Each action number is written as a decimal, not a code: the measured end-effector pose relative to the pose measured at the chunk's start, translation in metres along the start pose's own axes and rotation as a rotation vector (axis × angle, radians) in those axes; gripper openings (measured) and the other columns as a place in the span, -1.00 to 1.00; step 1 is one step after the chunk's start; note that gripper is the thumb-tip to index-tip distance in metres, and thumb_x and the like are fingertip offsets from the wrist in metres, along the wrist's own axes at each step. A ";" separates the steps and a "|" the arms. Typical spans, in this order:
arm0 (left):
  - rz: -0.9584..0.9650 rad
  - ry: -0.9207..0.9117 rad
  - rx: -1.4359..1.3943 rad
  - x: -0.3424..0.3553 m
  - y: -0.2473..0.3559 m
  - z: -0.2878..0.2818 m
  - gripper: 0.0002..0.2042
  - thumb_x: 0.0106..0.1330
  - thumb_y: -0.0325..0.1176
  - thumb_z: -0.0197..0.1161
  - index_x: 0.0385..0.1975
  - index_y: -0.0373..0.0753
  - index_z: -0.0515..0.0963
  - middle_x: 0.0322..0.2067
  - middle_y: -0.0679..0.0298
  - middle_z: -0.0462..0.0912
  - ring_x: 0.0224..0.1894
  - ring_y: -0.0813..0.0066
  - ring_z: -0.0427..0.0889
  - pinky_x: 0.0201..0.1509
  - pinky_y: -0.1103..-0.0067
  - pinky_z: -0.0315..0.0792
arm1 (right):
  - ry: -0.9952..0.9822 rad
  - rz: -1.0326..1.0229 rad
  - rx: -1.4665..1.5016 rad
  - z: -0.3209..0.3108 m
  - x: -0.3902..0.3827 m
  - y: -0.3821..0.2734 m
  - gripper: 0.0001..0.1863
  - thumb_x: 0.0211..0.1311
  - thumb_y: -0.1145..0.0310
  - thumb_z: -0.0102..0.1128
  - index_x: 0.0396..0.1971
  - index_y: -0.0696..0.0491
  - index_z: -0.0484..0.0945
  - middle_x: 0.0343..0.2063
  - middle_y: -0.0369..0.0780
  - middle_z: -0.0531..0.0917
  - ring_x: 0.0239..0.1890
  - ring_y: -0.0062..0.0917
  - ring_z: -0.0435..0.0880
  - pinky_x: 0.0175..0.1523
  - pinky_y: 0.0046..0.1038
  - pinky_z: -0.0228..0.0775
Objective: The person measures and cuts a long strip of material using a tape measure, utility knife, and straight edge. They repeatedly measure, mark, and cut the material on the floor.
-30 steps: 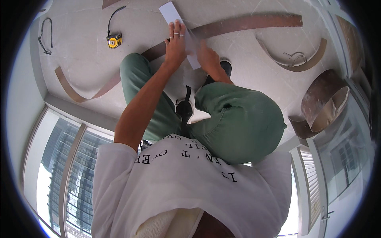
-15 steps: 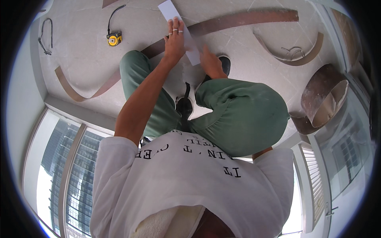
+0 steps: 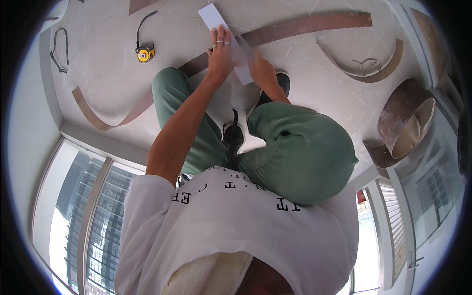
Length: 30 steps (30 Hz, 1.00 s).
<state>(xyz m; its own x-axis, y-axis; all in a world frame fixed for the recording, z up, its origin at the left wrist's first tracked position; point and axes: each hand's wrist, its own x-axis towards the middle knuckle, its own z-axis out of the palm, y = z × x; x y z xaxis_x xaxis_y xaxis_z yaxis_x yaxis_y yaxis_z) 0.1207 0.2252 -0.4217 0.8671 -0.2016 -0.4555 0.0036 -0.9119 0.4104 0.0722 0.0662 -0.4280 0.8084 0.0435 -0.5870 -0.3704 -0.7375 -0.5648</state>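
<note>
A white rectangular strip (image 3: 213, 15) lies slantwise across a long brown flexible band (image 3: 305, 27) on the floor. My left hand (image 3: 220, 56) rests on the strip with its fingers stretched out flat, a ring showing on it. By the right-hand edge of the strip is my right hand (image 3: 264, 71), its fingers curled together and pointing away from me. Whatever those fingers hold, if anything, is too small and blurred to make out. The brown band passes beneath the strip and behind my left knee.
A yellow and black tape measure (image 3: 145, 53) with a strap lies at the left. Farther left is a dark looped cord (image 3: 60, 49). A curved band (image 3: 381, 73) and a rolled brown band (image 3: 398, 110) are at the right. My shoe (image 3: 282, 83) is close to my right hand.
The whole view has shifted slightly, with the floor things a little lower and farther right. My left hand stays on the white strip; my right hand remains beside its edge.
</note>
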 end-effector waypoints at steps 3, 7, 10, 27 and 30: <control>-0.010 -0.005 0.018 -0.002 0.000 -0.001 0.21 -0.18 -0.24 0.66 0.48 -0.21 -0.08 0.52 0.11 -0.23 0.55 0.00 -0.27 0.29 -0.17 0.30 | -0.003 -0.018 0.032 0.004 0.005 0.001 -0.61 0.44 0.10 -0.07 0.00 0.12 0.31 -0.38 0.20 0.64 -0.25 0.20 0.61 -0.12 0.13 0.38; 0.005 0.016 0.018 -0.002 -0.002 0.002 0.20 -0.19 -0.24 0.66 0.48 -0.21 -0.07 0.52 0.12 -0.23 0.55 0.00 -0.26 0.28 -0.18 0.30 | -0.015 -0.025 0.048 0.006 0.004 -0.001 -0.61 0.45 0.09 -0.10 0.00 0.12 0.30 -0.36 0.24 0.63 -0.23 0.24 0.59 -0.10 0.17 0.35; 0.016 0.034 0.019 -0.001 -0.004 0.004 0.20 -0.19 -0.24 0.66 0.47 -0.21 -0.07 0.52 0.12 -0.22 0.55 0.00 -0.25 0.27 -0.18 0.31 | -0.036 -0.025 0.046 0.002 0.005 -0.005 -0.61 0.44 0.09 -0.10 -0.02 0.13 0.30 -0.36 0.24 0.63 -0.22 0.25 0.58 -0.09 0.16 0.35; -0.007 -0.005 0.017 -0.001 0.004 -0.003 0.18 -0.19 -0.25 0.66 0.46 -0.20 -0.03 0.52 0.11 -0.21 0.55 -0.02 -0.23 0.27 -0.14 0.33 | 0.017 -0.022 -0.044 0.007 0.007 -0.007 -0.71 0.42 0.15 0.00 -0.12 0.06 0.30 -0.45 0.07 0.65 -0.31 0.09 0.65 -0.21 0.07 0.44; 0.001 0.020 0.020 -0.001 0.003 -0.001 0.17 -0.20 -0.25 0.66 0.45 -0.20 -0.01 0.51 0.10 -0.19 0.55 -0.03 -0.22 0.26 -0.12 0.35 | 0.016 -0.035 -0.043 0.008 0.008 -0.008 -0.72 0.43 0.16 0.00 -0.12 0.05 0.29 -0.45 0.06 0.65 -0.31 0.08 0.66 -0.21 0.06 0.44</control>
<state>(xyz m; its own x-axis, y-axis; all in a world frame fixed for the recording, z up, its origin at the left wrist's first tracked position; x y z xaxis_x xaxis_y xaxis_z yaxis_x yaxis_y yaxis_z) 0.1203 0.2234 -0.4193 0.8768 -0.1954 -0.4393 -0.0069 -0.9187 0.3949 0.0781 0.0782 -0.4329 0.8281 0.0593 -0.5574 -0.3217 -0.7641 -0.5592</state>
